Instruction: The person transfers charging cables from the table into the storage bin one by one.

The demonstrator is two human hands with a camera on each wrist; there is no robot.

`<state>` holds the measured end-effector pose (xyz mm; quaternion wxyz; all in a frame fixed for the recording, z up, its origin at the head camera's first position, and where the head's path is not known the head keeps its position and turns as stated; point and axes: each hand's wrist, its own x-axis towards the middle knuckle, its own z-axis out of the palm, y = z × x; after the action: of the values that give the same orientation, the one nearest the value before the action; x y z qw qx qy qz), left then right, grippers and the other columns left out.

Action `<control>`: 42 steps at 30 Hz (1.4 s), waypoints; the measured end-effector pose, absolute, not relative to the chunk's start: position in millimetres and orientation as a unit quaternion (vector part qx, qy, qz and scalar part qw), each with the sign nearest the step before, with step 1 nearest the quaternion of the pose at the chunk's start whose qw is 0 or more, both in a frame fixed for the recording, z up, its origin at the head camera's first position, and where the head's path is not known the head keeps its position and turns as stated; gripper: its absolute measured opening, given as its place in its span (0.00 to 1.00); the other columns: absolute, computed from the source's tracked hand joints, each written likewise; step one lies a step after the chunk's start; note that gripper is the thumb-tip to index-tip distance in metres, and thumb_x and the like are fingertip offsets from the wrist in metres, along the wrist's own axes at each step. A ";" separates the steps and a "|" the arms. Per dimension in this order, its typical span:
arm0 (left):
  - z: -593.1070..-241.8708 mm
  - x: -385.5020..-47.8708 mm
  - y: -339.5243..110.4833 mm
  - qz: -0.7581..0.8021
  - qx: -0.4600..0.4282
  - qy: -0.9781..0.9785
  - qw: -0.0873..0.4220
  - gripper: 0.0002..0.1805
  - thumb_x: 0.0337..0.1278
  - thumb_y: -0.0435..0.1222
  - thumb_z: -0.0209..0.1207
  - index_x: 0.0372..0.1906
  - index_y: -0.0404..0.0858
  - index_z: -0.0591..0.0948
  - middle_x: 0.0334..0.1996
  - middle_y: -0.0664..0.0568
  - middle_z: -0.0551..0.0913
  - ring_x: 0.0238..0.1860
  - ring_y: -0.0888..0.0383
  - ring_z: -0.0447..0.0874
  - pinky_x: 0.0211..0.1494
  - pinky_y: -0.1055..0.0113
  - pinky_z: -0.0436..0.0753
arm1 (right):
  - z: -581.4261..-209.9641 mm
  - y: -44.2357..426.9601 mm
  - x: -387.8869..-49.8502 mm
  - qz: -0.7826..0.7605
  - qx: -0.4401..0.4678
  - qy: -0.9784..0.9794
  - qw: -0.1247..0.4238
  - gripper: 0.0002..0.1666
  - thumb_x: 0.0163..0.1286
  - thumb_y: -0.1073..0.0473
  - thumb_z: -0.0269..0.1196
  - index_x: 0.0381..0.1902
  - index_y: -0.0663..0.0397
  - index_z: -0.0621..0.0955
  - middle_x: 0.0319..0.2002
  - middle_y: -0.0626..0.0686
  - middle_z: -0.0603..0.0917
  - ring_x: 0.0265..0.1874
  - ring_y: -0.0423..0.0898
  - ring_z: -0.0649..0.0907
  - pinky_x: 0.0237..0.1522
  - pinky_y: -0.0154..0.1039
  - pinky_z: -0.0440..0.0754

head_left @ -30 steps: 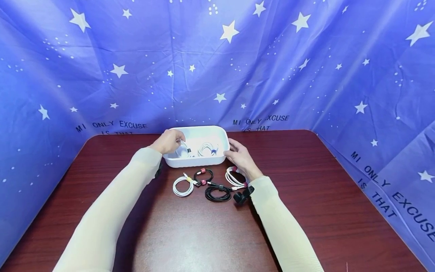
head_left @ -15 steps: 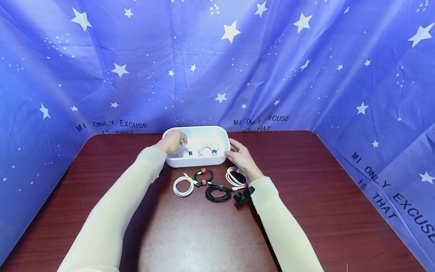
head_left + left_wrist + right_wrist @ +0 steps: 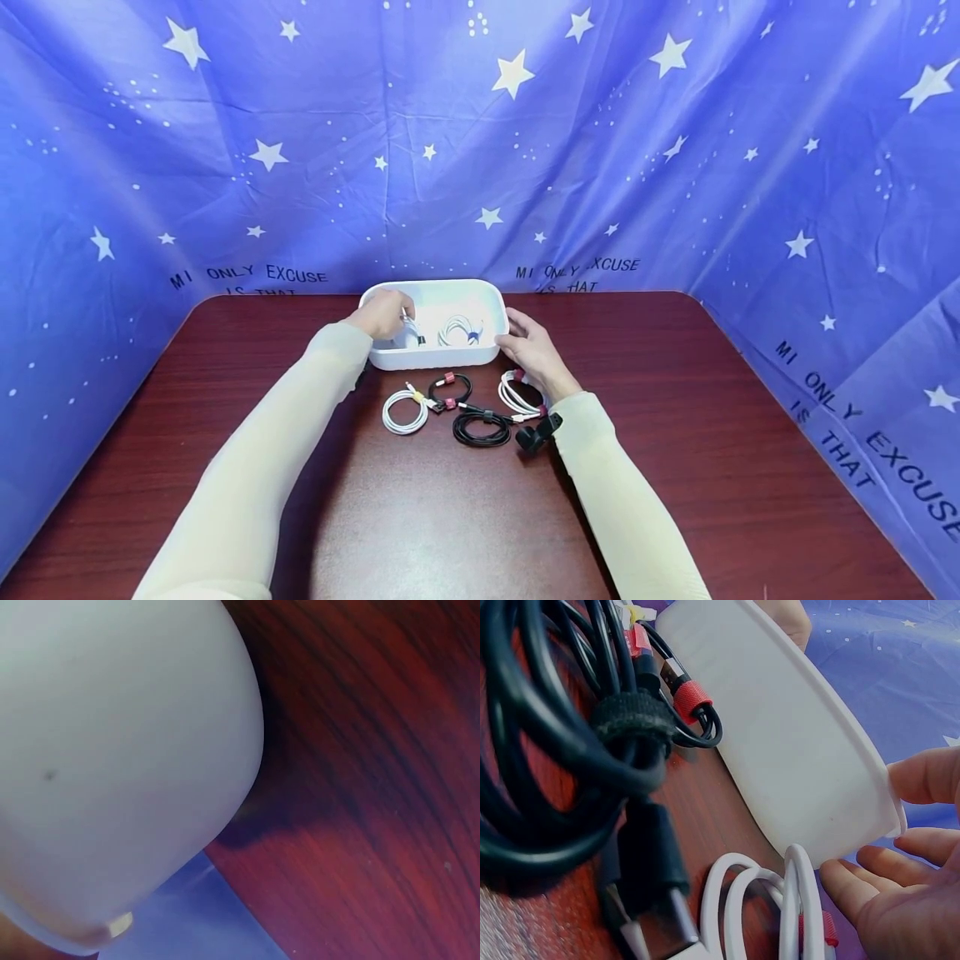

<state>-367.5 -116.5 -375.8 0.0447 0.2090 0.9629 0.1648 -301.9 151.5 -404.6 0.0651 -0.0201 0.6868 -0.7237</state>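
Our left hand (image 3: 382, 315) curls its fingers on a white cable coil (image 3: 408, 336) in the white box (image 3: 435, 359), left of a second white coil (image 3: 454, 332). Four more coils (image 3: 482, 442) lie in front; our right hand (image 3: 536, 347), thumb parted from fingers, grips the box's right end.

Box (image 3: 438, 358), white. Inside it — blue-tied white coil (image 3: 444, 333). In front of it — yellow-tied white coil (image 3: 405, 431), red-tied black coil (image 3: 449, 378), dark-tied black coil (image 3: 482, 441), red-tied white coil (image 3: 510, 398). Beneath it: table (image 3: 420, 517), red-brown, dark-grained. Behind it: curtain (image 3: 450, 125), blue, white stars, black lettering.
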 end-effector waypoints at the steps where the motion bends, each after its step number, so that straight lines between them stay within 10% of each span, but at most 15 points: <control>1: -376.0 -367.5 -116.3 0.165 0.208 0.963 0.047 0.16 0.49 0.21 0.52 0.40 0.35 0.84 0.42 0.44 0.84 0.43 0.50 0.75 0.53 0.58 0.75 | -405.0 151.6 -301.9 -0.723 -0.020 0.687 0.066 0.40 0.65 0.74 0.55 0.73 0.61 0.56 0.68 0.64 0.64 0.65 0.56 0.68 0.63 0.41 0.69; 42: -359.9 -345.6 -113.8 0.202 0.291 0.935 0.010 0.12 0.45 0.23 0.60 0.39 0.32 0.83 0.36 0.43 0.85 0.42 0.48 0.80 0.51 0.56 0.77 | -403.6 150.5 -301.9 -0.736 -0.024 0.673 0.068 0.39 0.65 0.75 0.54 0.72 0.62 0.57 0.68 0.65 0.64 0.65 0.57 0.68 0.64 0.44 0.68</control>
<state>-345.6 -113.8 -359.9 0.0100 0.2911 0.9351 0.2019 -301.9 150.5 -403.6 0.0681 -0.0237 0.6732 -0.7359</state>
